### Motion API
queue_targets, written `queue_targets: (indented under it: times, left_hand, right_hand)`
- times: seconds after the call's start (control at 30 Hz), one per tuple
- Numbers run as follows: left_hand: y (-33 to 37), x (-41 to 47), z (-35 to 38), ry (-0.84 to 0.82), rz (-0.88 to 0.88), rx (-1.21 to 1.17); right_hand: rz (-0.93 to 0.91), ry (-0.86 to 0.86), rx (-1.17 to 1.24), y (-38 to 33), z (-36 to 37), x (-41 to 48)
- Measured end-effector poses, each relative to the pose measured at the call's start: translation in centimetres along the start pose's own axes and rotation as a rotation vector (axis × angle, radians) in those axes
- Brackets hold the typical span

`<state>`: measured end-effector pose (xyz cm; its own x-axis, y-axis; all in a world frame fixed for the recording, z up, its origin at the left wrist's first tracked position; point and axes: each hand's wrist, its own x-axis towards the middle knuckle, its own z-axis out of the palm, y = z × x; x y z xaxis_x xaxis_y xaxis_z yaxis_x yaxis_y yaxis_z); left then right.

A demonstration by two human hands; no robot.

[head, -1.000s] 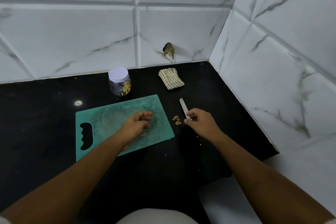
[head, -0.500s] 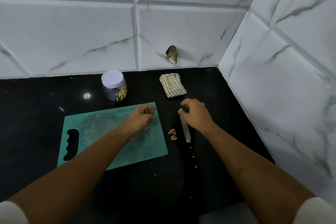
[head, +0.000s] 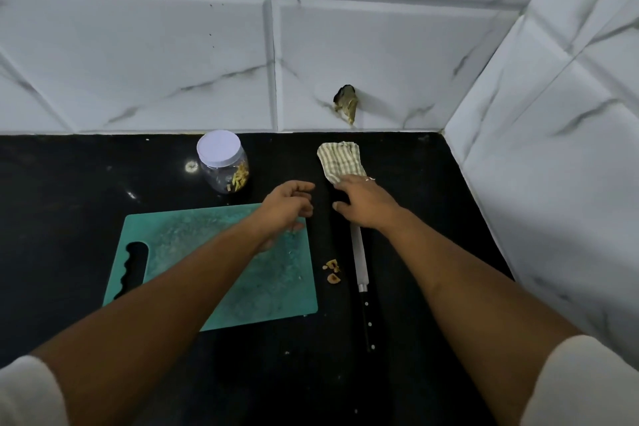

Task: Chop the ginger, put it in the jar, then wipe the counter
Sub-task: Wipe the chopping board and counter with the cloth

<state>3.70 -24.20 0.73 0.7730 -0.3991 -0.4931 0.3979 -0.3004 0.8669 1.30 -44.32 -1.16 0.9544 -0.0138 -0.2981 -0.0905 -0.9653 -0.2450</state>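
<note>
The right hand (head: 363,201) reaches forward, and its stretched fingers touch the near end of the striped green-and-white cloth (head: 340,159); the thumb stands apart. The left hand (head: 288,206) hovers over the far right corner of the green plastic cutting board (head: 193,242), loosely curled and holding nothing. A knife with a black handle (head: 359,259) lies on the black counter (head: 69,201). A few ginger scraps (head: 332,271) lie between board and knife. The clear jar with a white lid (head: 224,166) holds chopped ginger (head: 240,178).
</note>
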Motion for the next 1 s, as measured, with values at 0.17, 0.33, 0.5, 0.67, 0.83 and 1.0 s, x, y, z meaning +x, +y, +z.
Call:
queue_targets:
  times: [0.17,0.33,0.5,0.67,0.83,1.0]
  left_hand:
    - [0.7,-0.6,-0.3,-0.019,-0.047,-0.169]
    - [1.6,-1.1,-0.4,-0.035,-0.157,-0.431]
    - [0.5,-2.5,-0.7,0.045,-0.096,-0.488]
    - [-0.5,-4.9,-1.3,-0.252,0.023,-0.469]
    - [-2.3,-6.2,-0.6,-0.267,0.068,-0.258]
    - [-4.2,-6.7,1.1,-0.234,0.042,-0.072]
  right_hand:
    - [-0.100,0.137,0.300,-1.7,-2.4,-2.5]
    - [-0.332,0.145,0.373,-5.3,-1.5,-6.9]
    - [-0.128,0.373,0.854,-6.0,-1.5,-8.9]
    - [0.299,0.079,1.413,-6.0,-2.7,-9.6]
    - [0.401,0.011,1.729,-6.3,-1.8,-11.1]
    - [0.455,0.210,1.510,-5.4,-0.3,-12.9]
